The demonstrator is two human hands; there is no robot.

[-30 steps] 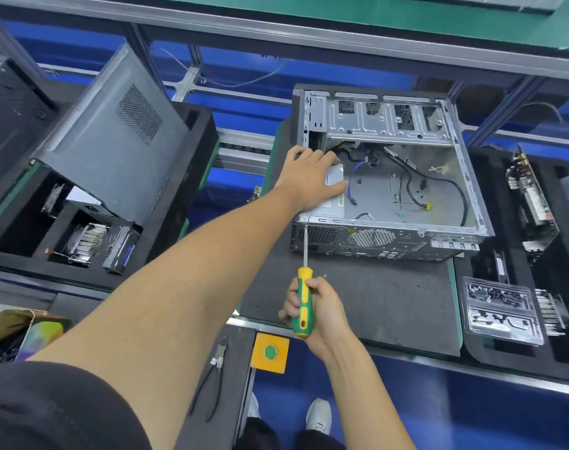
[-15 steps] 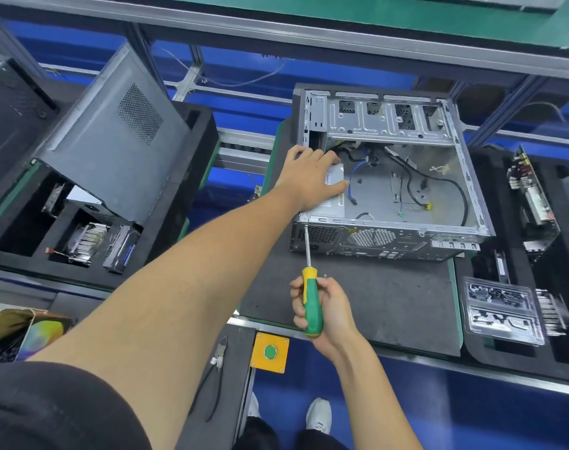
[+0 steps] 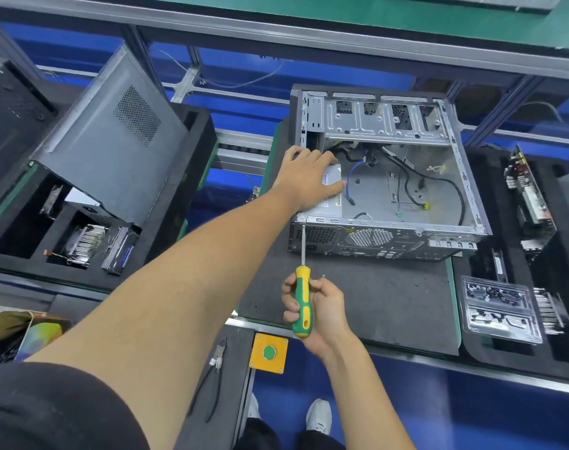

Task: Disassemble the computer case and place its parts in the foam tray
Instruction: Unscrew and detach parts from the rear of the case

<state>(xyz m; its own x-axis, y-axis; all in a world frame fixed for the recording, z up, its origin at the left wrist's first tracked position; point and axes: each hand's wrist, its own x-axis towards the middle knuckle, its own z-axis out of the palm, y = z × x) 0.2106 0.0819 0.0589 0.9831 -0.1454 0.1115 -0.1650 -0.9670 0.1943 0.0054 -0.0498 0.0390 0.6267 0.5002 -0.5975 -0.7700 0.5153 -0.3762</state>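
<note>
The open computer case (image 3: 406,177) lies on its side on a dark mat (image 3: 374,297), with loose cables inside. My left hand (image 3: 309,180) rests flat, fingers spread, on the grey power supply (image 3: 333,203) in the case's near-left corner. My right hand (image 3: 319,306) grips a green and yellow screwdriver (image 3: 302,300). Its shaft points up to the rear panel's top left corner (image 3: 303,227). A black foam tray (image 3: 517,254) to the right holds a circuit board (image 3: 526,196) and a clear plastic parts pack (image 3: 497,310).
Another black foam tray (image 3: 192,164) at the left carries a grey side panel (image 3: 114,138), a heatsink (image 3: 85,243) and a drive. Pliers (image 3: 211,378) and a yellow box with a green button (image 3: 269,352) sit at the bench's front edge. My shoes show below.
My right hand has shifted its grip on the screwdriver handle, turning it, while the tip stays at the case's rear corner. The left hand has stayed on the power supply.
</note>
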